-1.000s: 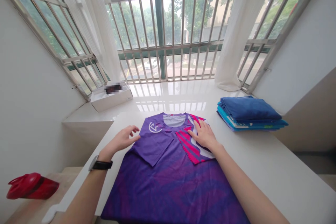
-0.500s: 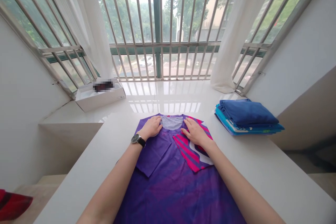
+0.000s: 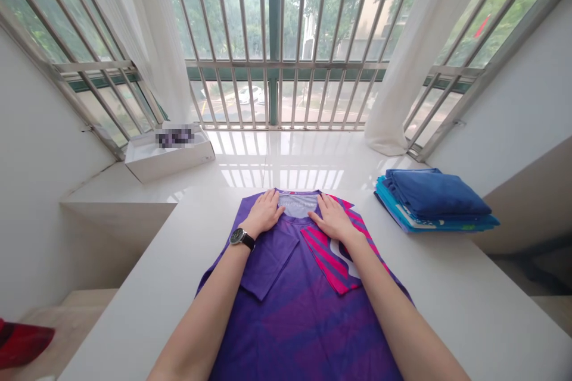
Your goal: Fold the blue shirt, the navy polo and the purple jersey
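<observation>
Purple sports jersey [image 3: 304, 321] lies flat on the white table [image 3: 134, 286], lower centre, both sleeves folded inward. Left hand [image 3: 264, 214] and right hand [image 3: 333, 219] rest open and palm-down beside the collar, gripping nothing. Collar lettering is unreadable; the marking on the white box [image 3: 170, 164], upper left, is blurred.

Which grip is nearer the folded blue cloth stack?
Right. The right grip rests flat on the purple-and-pink sports jersey, left of the folded blue cloth stack; the left grip rests beyond the collar, further away.
</observation>
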The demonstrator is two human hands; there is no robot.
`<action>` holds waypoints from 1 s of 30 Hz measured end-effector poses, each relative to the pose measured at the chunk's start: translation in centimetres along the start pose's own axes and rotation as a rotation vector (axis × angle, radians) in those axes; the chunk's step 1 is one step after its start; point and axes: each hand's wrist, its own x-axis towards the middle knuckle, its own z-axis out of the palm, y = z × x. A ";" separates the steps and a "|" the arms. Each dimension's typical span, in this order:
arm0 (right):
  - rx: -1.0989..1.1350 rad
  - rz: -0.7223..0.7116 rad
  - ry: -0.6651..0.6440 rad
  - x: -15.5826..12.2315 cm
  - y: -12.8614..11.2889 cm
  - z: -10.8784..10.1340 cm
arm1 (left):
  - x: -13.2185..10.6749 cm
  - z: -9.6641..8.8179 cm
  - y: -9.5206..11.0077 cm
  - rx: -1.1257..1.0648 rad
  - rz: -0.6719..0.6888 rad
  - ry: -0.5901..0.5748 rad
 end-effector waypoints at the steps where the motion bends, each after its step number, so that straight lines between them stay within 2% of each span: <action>1: 0.034 -0.017 0.043 0.0 -0.2 -0.4 | 0.0 -0.8 0.1 -0.024 0.015 0.017; 3: 0.155 -0.064 0.133 -0.1 -1.0 -1.4 | -0.1 -2.9 0.4 -0.083 0.053 0.026; 5: 0.314 -0.136 0.133 -0.5 -2.4 -2.5 | -0.4 -4.9 0.8 -0.144 0.104 -0.051; 8: 0.426 -0.325 -0.083 -1.5 -5.0 -3.9 | -1.0 -6.6 1.7 -0.187 0.154 -0.265; 11: 0.324 -0.400 -0.214 -2.6 -7.5 -4.3 | -1.6 -6.7 2.4 -0.147 0.106 -0.383; 15: 0.161 -0.319 -0.233 -3.4 -9.3 -4.0 | -1.8 -6.5 2.4 -0.043 0.033 -0.389; 20: 0.089 -0.231 -0.289 -3.4 -9.5 -3.4 | -1.6 -7.0 1.7 0.047 -0.041 -0.436; 25: 0.128 -0.262 -0.288 -3.2 -9.2 -3.5 | -1.6 -7.1 1.0 0.005 -0.032 -0.460; 30: 0.249 -0.298 -0.257 -3.0 -8.8 -4.2 | -1.7 -7.2 -0.6 0.008 -0.096 -0.379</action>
